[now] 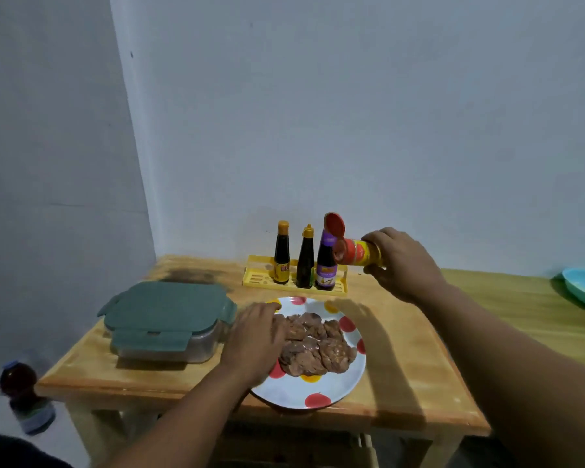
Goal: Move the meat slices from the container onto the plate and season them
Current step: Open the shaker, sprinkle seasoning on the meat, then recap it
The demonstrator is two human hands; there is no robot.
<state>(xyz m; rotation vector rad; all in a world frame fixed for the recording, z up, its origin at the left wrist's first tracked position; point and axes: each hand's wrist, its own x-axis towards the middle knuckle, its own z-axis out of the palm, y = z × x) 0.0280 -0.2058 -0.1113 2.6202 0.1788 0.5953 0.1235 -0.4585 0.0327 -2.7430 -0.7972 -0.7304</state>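
Nearest the lens, the left hand [255, 336] lies flat on the near-left rim of the plate [321, 386], fingers straight and relaxed, gripping nothing, their tips touching the meat slices [313, 346]; it looks like a steadying hand, keeping the dish put. The slices sit piled in the middle of that spotted plate, so the transfer looks done. The container [168, 324] stands just left of the plate with its green lid on (nothing of its inside shows).

Up and to the right, the right hand [401, 263] holds the seasoning shaker [358, 253], fingers curled round its body. The shaker is tipped on its side, red flip cap open, mouth pointing left, above the table [419, 366] beyond the plate's far edge rather than over the meat. My read: seasoning is the step in hand, and the shaker needs to come nearer over the slices.

Behind, three sauce bottles [304, 261] stand upright in a yellow rack [257, 280] against the wall.
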